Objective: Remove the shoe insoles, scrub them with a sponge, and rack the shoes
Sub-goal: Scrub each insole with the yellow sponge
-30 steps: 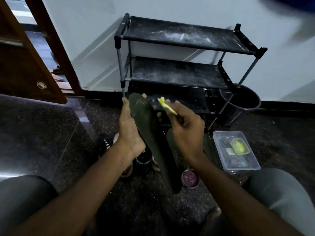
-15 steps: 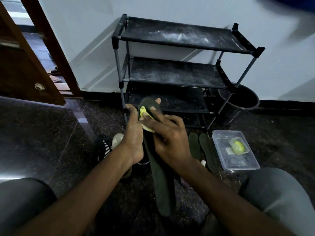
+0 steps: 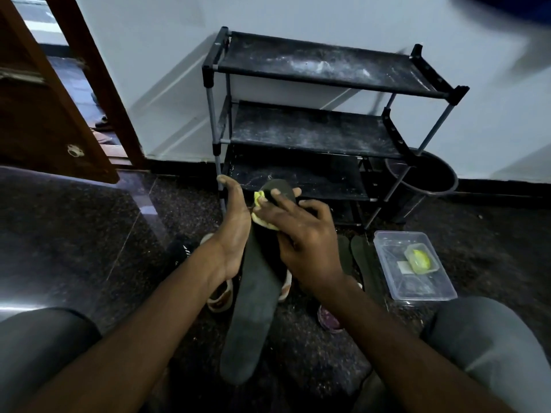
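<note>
A long dark insole (image 3: pixel 253 308) stands tilted in front of me, its lower end near my knees. My left hand (image 3: pixel 234 231) holds it from behind near the top, thumb up and fingertips showing past its far edge. My right hand (image 3: pixel 301 236) presses a yellow sponge (image 3: pixel 262 216) against the insole's upper face, fingers curled over the sponge. Two more dark insoles (image 3: pixel 362 257) lie on the floor to the right. Shoes (image 3: pixel 222 293) sit on the floor under my hands, mostly hidden. The black three-shelf rack (image 3: pixel 322 132) stands against the wall with bare, dusty shelves.
A clear plastic tub (image 3: pixel 414 281) holding a yellow-green piece sits on the floor at right. A dark round bucket (image 3: pixel 423 180) stands beside the rack. A small purple lid (image 3: pixel 328 318) lies near my right wrist. A brown door (image 3: pixel 44 114) stands open at left.
My right hand brought the sponge from mid-air onto the insole's top and now rubs there. The insole swung from leaning right to leaning toward me, lower end nearer.
</note>
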